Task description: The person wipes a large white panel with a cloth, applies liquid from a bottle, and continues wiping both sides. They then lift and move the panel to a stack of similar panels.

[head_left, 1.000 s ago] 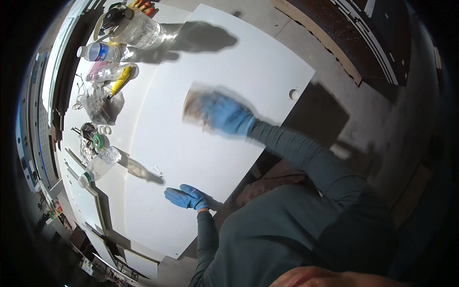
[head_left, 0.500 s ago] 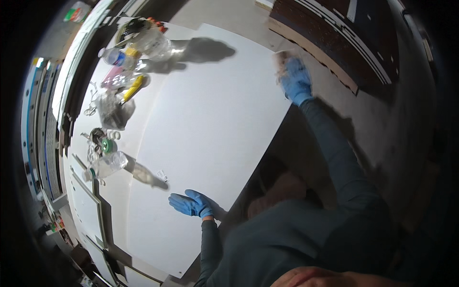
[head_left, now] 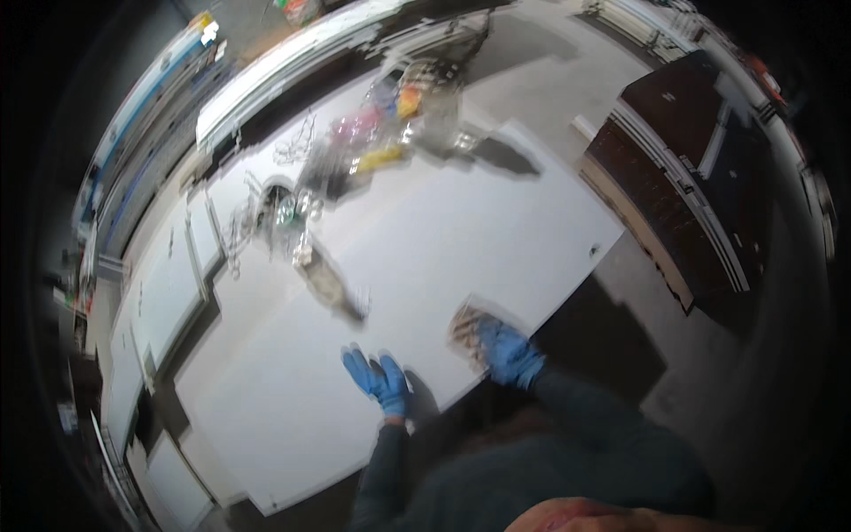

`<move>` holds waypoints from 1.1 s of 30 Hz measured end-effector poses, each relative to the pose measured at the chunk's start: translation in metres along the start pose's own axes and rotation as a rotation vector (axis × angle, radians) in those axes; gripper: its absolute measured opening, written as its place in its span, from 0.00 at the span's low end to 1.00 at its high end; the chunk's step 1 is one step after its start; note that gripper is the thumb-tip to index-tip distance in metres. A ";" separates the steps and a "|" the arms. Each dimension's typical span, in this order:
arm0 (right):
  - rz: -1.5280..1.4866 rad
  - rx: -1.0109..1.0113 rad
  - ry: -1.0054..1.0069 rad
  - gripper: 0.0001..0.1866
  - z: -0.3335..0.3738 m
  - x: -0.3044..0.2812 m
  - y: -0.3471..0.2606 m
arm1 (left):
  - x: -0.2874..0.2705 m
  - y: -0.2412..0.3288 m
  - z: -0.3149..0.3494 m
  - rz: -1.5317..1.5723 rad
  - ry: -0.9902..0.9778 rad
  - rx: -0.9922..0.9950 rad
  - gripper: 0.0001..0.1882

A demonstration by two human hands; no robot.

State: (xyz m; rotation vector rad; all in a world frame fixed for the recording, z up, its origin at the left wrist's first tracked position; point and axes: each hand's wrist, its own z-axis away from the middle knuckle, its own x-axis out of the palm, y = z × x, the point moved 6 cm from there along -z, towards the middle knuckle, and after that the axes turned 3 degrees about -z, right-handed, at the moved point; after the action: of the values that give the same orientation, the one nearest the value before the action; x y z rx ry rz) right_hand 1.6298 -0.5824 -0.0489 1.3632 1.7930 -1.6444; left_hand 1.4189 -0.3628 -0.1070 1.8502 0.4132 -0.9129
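A large white panel [head_left: 399, 266] lies flat in front of me. My right hand [head_left: 511, 350], in a blue glove, presses a brownish-white cloth [head_left: 468, 332] onto the panel close to its near edge. Its fingers are bent over the cloth and partly blurred. Farther left, my left hand [head_left: 383, 383], also gloved in blue, rests at the near part of the panel with fingers spread and nothing in them.
Blurred clutter stands along the far side: clear bottles, a yellow-handled tool [head_left: 379, 160] and a green-capped item [head_left: 285, 211]. White boards [head_left: 168, 306] lie to the left. A stack of dark brown panels [head_left: 674, 195] stands at the right.
My right hand has brought the cloth from the panel's far right corner back toward me. My left hand stays spread on the panel. The whole view has swung round.
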 end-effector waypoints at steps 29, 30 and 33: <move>0.300 0.027 0.138 0.23 -0.310 0.274 -0.105 | -0.225 -0.363 0.201 1.054 0.545 -1.347 0.22; 0.355 -0.045 0.041 0.20 -0.307 0.326 -0.165 | -0.227 -0.361 0.196 1.046 0.533 -1.298 0.23; 0.031 -0.366 -0.163 0.24 -0.222 0.420 -0.331 | -0.233 -0.360 0.199 0.907 0.514 -1.425 0.23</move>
State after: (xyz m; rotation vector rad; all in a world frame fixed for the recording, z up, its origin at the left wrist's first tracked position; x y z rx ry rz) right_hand 1.2362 -0.1665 -0.1308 1.0579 1.8512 -1.2878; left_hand 0.9563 -0.3508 -0.2042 0.6785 0.3132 0.4872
